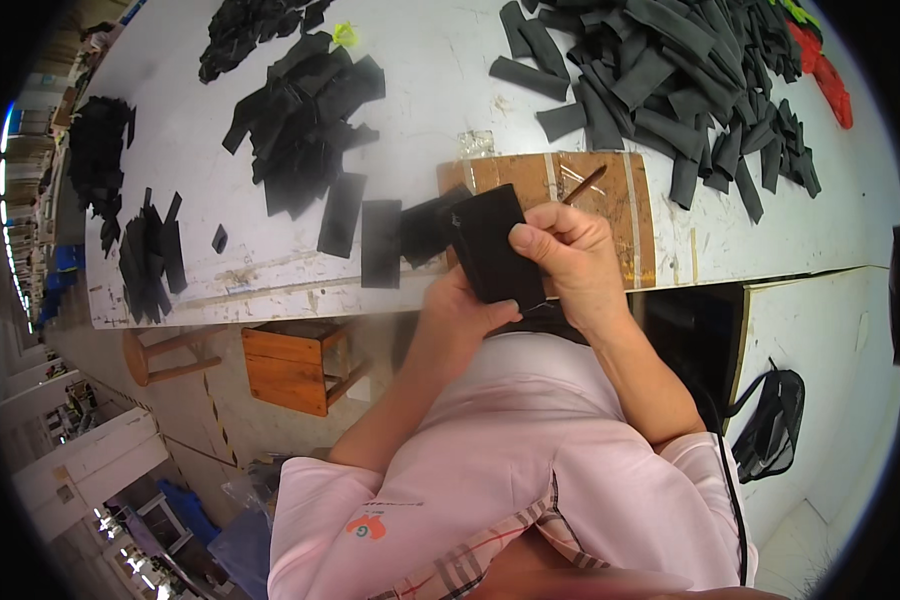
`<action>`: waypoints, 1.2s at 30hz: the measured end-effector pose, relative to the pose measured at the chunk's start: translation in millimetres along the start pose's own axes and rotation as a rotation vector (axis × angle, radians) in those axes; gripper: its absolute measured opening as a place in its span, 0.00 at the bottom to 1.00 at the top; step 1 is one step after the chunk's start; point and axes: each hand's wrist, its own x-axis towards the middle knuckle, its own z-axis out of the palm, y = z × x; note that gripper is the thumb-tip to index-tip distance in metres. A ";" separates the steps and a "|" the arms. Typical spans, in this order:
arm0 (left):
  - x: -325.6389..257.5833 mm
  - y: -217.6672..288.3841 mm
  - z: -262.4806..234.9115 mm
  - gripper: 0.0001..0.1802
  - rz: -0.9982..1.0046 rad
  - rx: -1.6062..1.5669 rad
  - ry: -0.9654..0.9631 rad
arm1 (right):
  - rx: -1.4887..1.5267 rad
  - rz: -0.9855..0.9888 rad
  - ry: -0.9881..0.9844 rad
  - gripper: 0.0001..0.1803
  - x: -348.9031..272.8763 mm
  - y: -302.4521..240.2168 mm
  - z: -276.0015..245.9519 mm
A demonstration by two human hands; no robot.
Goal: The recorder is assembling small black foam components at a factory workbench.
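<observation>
1. The right hand (568,262) is clamped on a black piece (492,255): the thumb presses its top face near the right edge and the other fingers curl behind it. The left hand (462,310) closes on the same piece from below, its fingers wrapped around the lower end.
2. The piece sits between the two hands, lifted over the near edge of the table (420,60) and tilted. It looks like a flat rectangle of thin foam or fabric, so I judge it light, soft and bendable, not fragile, with a matt face that should not slip. Pinching it at an edge with thumb over fingers, as the right hand does, seems the sound grip; held by one corner alone it would likely droop.
3. Just beyond the right hand lies a brown board (610,205) with a thin stick (583,185) resting on it.
4. To the left of the hands, flat black strips (380,243) lie side by side, well apart from a loose black heap (305,125) farther out.
5. Far beyond the right hand, a large pile (670,70) of grey-black strips covers the table, with red scraps (828,80) at its right end.
6. Below the table, left of the left hand, stands a wooden stool (295,365).
</observation>
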 end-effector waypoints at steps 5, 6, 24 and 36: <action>8.1 25.3 7.4 0.19 0.014 -0.182 -0.031 | -0.340 -0.005 -0.131 0.05 -8.7 -22.6 -16.4; 11.3 36.4 7.2 0.19 0.016 -0.187 -0.024 | -0.491 -0.083 -0.183 0.05 -9.6 -28.5 -19.4; 20.6 27.3 38.5 0.03 0.409 0.692 0.164 | -0.954 -0.575 0.047 0.15 -30.5 -22.0 -12.4; 25.2 11.3 48.0 0.08 0.998 0.929 0.354 | -0.666 -0.389 0.166 0.10 -29.5 -10.1 -6.0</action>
